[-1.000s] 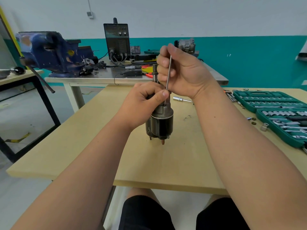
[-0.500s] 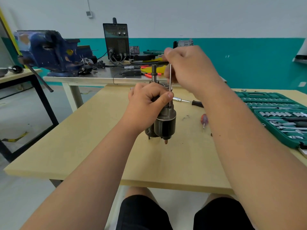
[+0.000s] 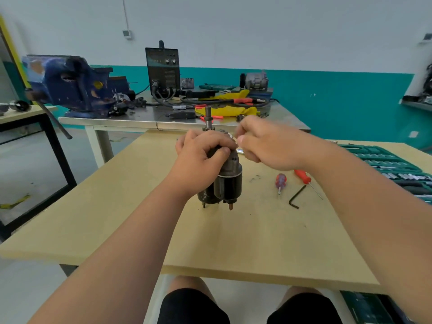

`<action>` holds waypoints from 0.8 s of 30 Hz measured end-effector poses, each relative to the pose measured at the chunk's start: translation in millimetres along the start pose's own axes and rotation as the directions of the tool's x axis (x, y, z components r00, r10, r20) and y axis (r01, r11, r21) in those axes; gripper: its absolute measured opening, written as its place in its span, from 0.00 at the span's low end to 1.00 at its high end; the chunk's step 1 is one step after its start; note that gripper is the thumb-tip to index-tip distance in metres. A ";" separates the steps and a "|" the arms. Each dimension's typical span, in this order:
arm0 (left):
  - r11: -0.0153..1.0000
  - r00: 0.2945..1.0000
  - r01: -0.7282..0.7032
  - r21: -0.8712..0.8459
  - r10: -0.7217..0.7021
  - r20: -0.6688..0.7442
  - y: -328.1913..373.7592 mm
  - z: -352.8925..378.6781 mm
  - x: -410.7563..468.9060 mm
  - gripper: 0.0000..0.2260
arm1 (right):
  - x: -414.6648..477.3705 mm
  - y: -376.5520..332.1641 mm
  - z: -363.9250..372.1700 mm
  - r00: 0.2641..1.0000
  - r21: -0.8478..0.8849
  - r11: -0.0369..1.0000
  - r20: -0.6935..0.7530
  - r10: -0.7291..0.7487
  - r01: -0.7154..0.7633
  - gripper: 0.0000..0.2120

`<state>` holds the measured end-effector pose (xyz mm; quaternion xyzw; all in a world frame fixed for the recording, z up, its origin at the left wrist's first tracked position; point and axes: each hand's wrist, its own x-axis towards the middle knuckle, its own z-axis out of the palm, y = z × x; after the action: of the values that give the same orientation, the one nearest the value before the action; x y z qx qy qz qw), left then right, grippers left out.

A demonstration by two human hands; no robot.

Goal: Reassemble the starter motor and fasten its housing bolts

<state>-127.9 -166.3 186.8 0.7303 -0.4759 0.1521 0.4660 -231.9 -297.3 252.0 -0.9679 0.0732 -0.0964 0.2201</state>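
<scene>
Right now the starter motor [image 3: 230,183] stands upright on the wooden table [image 3: 140,218], its shaft [image 3: 207,118] pointing up. My left hand [image 3: 201,160] wraps round its upper housing, thumb across the front, so the dark lower body sticks out below the grip. My right hand [image 3: 268,146] sits just beside the top rim, fingers curled, tips together; whether they pinch anything I cannot tell.
</scene>
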 end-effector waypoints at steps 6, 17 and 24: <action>0.999 1.000 0.022 0.041 -0.022 0.015 0.4 0.3 0.6 0.10 | 5.8 -5.0 -7.1 0.988 -0.166 0.974 -0.018 -0.156 0.151 0.10; 1.000 1.000 0.014 -0.001 -0.014 0.014 -1.5 -2.6 2.2 0.10 | 13.2 16.8 9.0 0.926 -0.121 0.939 -0.166 -0.339 0.322 0.07; 1.000 0.998 0.003 -0.010 -0.002 0.068 -4.8 -4.8 1.6 0.10 | 16.6 24.3 16.2 0.918 -0.094 0.935 -0.178 -0.355 0.343 0.08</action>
<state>-122.0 -162.7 187.8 0.7334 -0.4911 0.1244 0.4534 -214.6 -315.4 229.5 -0.9578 -0.0767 -0.2247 0.1619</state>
